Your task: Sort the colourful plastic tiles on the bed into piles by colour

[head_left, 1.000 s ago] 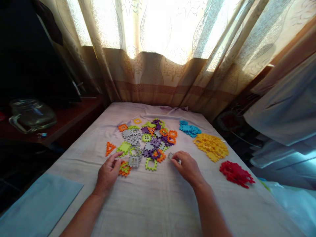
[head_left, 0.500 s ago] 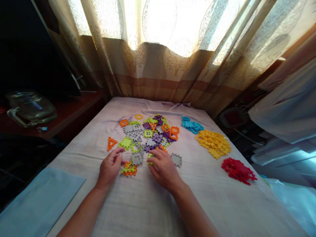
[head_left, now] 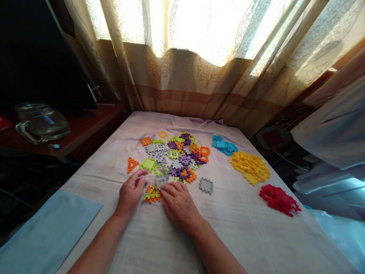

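Observation:
My left hand (head_left: 132,190) rests at the left of the mixed pile, its thumb and fingers apart and nothing held. My right hand (head_left: 179,203) has its fingertips at the lower edge of a grey window piece (head_left: 161,182); whether it grips the piece cannot be made out. Between the hands lie orange and green pieces (head_left: 152,195). A purple piece (head_left: 184,160) and a light green piece (head_left: 148,164) are in the pile beyond. An orange triangle (head_left: 132,165) lies to the left, a grey square (head_left: 206,185) to the right.
Blue pieces (head_left: 224,145), yellow pieces (head_left: 249,167) and red pieces (head_left: 279,199) form separate heaps on the right. A glass jug (head_left: 42,123) stands on the dark red side table (head_left: 94,121). Pale blue cloth (head_left: 54,228) lies at left; a curtain (head_left: 182,76) hangs behind.
My right hand has moved left and nearer to me, from beside the pile to the grey window piece. The view has shifted slightly; my left hand has stayed nearly in place.

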Tool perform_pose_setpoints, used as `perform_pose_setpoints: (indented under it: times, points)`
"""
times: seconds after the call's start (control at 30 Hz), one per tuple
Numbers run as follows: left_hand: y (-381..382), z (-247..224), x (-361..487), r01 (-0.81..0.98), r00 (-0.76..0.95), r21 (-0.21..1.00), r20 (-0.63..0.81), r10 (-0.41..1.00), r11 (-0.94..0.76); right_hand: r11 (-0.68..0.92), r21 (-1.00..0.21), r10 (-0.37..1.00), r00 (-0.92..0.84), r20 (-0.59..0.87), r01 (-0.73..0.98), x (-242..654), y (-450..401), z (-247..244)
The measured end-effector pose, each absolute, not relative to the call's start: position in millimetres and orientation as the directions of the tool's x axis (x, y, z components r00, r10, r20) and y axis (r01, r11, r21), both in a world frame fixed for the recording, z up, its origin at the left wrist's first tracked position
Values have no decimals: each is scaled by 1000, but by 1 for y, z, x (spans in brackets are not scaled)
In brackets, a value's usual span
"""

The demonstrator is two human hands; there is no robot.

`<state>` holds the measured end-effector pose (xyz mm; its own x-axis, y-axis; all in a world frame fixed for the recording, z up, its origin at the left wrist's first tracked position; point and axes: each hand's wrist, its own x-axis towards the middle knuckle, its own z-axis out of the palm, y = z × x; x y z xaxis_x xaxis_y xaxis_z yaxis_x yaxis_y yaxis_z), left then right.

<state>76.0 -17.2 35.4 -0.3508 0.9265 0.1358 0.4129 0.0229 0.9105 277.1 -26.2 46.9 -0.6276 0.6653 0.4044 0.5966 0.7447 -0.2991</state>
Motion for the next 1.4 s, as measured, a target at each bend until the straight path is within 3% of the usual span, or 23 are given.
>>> perform_pose_setpoints:
  times: [0.27, 0.73, 1.4]
  points:
    - [-17, 37, 76, 419, -355, 907, 122, 927, 41, 723, -353, 689, -585, 427, 594, 282, -24, 49]
    - [-17, 32, 74, 396, -350, 918, 122, 929, 29, 690, -291, 717, -573, 396, 662, 280, -23, 36]
    - [-17, 31, 74, 435, -333, 900, 155, 930, 6, 654, -343, 743, -488, 458, 674, 277, -21, 34]
